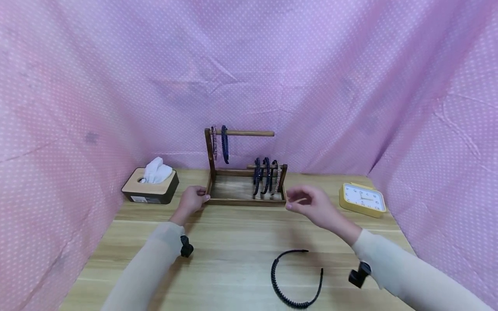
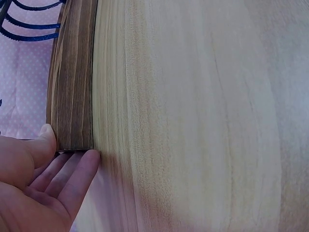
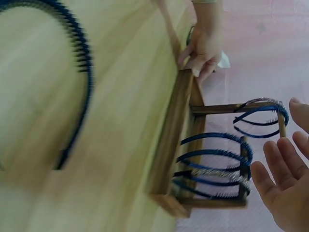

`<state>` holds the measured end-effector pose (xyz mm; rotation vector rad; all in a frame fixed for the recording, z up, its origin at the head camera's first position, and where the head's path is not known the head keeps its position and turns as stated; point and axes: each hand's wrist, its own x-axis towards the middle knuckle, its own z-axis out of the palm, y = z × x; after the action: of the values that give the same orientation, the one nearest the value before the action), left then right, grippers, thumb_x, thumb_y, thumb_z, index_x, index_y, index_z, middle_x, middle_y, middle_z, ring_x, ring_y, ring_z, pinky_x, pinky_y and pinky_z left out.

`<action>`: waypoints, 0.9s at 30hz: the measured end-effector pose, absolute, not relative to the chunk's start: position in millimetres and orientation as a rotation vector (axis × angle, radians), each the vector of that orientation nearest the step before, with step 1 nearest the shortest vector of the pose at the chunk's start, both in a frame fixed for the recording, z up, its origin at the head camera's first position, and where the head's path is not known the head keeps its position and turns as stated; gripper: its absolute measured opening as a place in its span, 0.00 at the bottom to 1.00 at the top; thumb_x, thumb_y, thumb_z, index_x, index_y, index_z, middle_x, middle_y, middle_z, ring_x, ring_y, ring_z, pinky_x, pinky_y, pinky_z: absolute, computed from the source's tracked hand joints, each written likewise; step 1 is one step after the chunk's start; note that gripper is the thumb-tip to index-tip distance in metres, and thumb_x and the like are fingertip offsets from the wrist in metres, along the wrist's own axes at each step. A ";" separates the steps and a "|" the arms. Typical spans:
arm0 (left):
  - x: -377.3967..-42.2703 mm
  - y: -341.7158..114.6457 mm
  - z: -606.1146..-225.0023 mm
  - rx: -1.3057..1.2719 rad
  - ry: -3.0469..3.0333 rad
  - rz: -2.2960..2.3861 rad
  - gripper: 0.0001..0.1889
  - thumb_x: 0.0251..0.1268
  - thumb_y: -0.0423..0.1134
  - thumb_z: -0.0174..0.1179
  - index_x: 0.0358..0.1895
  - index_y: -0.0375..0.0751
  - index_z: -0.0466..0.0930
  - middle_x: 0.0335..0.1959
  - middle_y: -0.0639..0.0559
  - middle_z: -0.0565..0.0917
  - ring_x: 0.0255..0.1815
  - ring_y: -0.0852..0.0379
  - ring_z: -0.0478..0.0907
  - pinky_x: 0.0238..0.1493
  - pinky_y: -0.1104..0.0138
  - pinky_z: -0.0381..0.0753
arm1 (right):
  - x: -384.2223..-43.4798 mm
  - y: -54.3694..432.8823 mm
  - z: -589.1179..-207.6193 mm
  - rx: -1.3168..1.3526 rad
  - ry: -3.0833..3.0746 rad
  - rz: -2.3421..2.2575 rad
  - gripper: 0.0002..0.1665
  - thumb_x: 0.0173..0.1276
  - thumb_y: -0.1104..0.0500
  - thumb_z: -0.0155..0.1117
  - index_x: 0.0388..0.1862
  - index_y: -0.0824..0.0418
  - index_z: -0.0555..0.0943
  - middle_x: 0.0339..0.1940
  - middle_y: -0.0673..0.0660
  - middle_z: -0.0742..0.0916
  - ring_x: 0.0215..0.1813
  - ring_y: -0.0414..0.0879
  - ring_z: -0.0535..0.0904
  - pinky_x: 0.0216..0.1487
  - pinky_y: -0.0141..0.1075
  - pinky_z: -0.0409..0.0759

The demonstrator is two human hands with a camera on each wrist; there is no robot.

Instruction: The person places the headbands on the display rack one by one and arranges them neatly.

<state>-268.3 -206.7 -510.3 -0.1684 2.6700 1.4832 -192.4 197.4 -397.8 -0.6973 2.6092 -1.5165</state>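
Observation:
A dark wooden headband rack with a tray base stands at the back of the table. My left hand holds its front left corner; in the left wrist view the thumb lies along one side and the fingers come round the end. Beside the rack's right end, my right hand is held with relaxed fingers and nothing in them. From the upper bar hang a pink headband and a dark headband. Several more headbands hang on the lower bar. A black headband lies on the table in front.
To the left stands a tissue box with a white tissue sticking out. A yellow clock sits at the right, its dial upside down. Pink dotted cloth hangs behind and along both sides of the wooden table.

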 end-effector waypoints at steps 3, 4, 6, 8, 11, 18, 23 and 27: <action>-269.4 -206.7 -511.2 -0.163 2.668 1.478 0.21 0.73 0.30 0.62 0.64 0.24 0.76 0.59 0.29 0.82 0.50 0.43 0.84 0.37 0.59 0.91 | -174.1 215.1 -408.6 -0.728 2.653 -1.474 0.21 0.64 0.57 0.77 0.55 0.63 0.84 0.49 0.58 0.89 0.49 0.49 0.86 0.51 0.37 0.88; -269.8 -206.8 -511.4 -0.161 2.667 1.480 0.21 0.73 0.30 0.62 0.64 0.24 0.76 0.59 0.29 0.82 0.49 0.44 0.84 0.37 0.59 0.91 | -167.8 220.1 -411.9 -0.741 2.675 -1.453 0.21 0.64 0.57 0.77 0.54 0.62 0.85 0.48 0.56 0.89 0.48 0.48 0.87 0.50 0.37 0.88; -270.4 -207.3 -511.7 -0.162 2.664 1.482 0.21 0.73 0.30 0.62 0.65 0.24 0.76 0.59 0.29 0.82 0.49 0.44 0.84 0.37 0.60 0.91 | -156.4 228.0 -418.7 -0.767 2.713 -1.426 0.19 0.63 0.58 0.78 0.52 0.60 0.86 0.47 0.54 0.90 0.46 0.47 0.87 0.47 0.38 0.88; -270.4 -207.8 -511.7 -0.159 2.665 1.486 0.21 0.73 0.30 0.62 0.65 0.24 0.75 0.59 0.29 0.82 0.50 0.43 0.84 0.37 0.60 0.91 | -146.4 233.6 -425.8 -0.788 2.747 -1.400 0.18 0.62 0.58 0.79 0.51 0.57 0.87 0.46 0.51 0.90 0.45 0.47 0.87 0.45 0.38 0.88; -270.4 -208.3 -512.0 -0.161 2.663 1.491 0.21 0.73 0.30 0.62 0.65 0.24 0.75 0.60 0.29 0.81 0.50 0.42 0.84 0.36 0.60 0.91 | -132.6 239.2 -437.8 -0.823 2.762 -1.389 0.18 0.60 0.58 0.80 0.49 0.54 0.87 0.46 0.48 0.90 0.44 0.46 0.87 0.43 0.39 0.89; -268.3 -208.5 -510.7 -0.182 2.654 1.486 0.21 0.73 0.31 0.62 0.65 0.25 0.76 0.60 0.30 0.82 0.48 0.45 0.84 0.35 0.62 0.90 | -102.3 244.9 -464.1 -0.954 2.674 -1.380 0.19 0.61 0.61 0.79 0.50 0.49 0.85 0.43 0.44 0.88 0.43 0.44 0.86 0.41 0.38 0.88; -266.8 -208.0 -509.4 -0.185 2.652 1.491 0.21 0.73 0.30 0.62 0.65 0.25 0.76 0.60 0.29 0.82 0.48 0.46 0.84 0.35 0.62 0.90 | -85.5 245.2 -479.3 -0.965 2.553 -1.400 0.20 0.62 0.60 0.78 0.52 0.50 0.85 0.41 0.46 0.88 0.39 0.43 0.86 0.37 0.35 0.87; -267.8 -208.5 -509.8 -0.179 2.656 1.499 0.21 0.73 0.30 0.62 0.65 0.25 0.75 0.60 0.29 0.81 0.48 0.46 0.84 0.35 0.62 0.90 | -76.0 244.7 -492.4 -1.026 2.475 -1.423 0.19 0.62 0.61 0.78 0.52 0.55 0.84 0.38 0.53 0.89 0.37 0.42 0.85 0.33 0.33 0.85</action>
<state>-267.8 -208.5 -509.8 -0.1792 2.6562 1.4985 -76.0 244.7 -492.4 -1.0263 2.4753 -1.4231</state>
